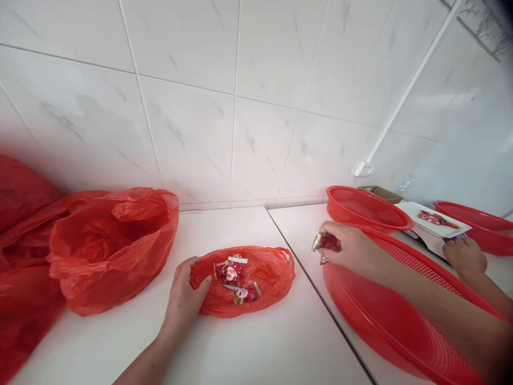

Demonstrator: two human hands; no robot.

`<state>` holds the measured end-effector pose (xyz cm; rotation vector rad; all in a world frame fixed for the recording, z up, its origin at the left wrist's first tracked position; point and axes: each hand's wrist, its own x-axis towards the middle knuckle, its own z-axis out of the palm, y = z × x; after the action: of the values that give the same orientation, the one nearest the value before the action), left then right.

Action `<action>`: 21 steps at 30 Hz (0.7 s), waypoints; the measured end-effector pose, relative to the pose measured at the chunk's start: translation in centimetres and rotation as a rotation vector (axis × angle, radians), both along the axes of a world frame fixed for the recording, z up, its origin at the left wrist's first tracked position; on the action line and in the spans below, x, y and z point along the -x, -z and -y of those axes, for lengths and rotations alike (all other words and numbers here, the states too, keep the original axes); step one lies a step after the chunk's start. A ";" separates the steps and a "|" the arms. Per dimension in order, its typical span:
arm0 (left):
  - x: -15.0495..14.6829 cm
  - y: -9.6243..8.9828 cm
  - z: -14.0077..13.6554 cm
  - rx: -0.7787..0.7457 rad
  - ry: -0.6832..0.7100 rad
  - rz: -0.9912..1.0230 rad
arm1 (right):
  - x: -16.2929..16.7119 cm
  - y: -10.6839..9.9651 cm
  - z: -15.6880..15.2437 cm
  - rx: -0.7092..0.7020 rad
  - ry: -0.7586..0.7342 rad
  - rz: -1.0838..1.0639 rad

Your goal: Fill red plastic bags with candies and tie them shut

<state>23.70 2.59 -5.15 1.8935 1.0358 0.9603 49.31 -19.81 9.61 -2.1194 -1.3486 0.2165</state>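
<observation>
Biggest around you is the white table, two tops butted together with a dark seam running between them, set against a tiled wall. Heaped at the far left are large red plastic bags, slack and crumpled, well apart from your hands.

On the right tabletop a wide red mesh basket lies under your right forearm; a second red basket stands behind it, and a third further right. Between those two is a white tray with some red packets on it, and another person's hand rests just beside it. Keep that hand apart from your own.

Just left of the seam lies the small red bag, open and flattened, with a few wrapped candies in it. Your left hand is curled on the bag's left edge, fingers pinching the film. It looks thin, soft and slippery, so it likely slides and bunches unless pinned at the rim as you have it.

Your right hand is closed around a red-wrapped candy, held at the fingertips above the near basket's rim. Such pieces should be light and firm, with crinkly, slick wrappers; a pinch across the middle is probably surest.

Between your right hand and the small bag only the big basket's raised rim stands in the way.
</observation>
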 end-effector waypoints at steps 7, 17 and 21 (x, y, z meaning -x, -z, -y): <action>0.2 -0.4 0.4 0.000 -0.016 0.007 | 4.8 -0.1 -7.2 0.157 -0.325 0.203; 0.1 0.1 0.1 0.004 0.039 -0.016 | -1.0 -0.7 4.4 0.611 0.028 -0.068; 0.1 0.0 0.0 0.019 0.027 -0.031 | -7.4 3.2 10.8 0.491 0.413 -0.056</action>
<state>23.56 2.54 -5.15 1.9078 1.0316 0.9049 56.71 -30.60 6.36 -2.7192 -0.8511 0.4676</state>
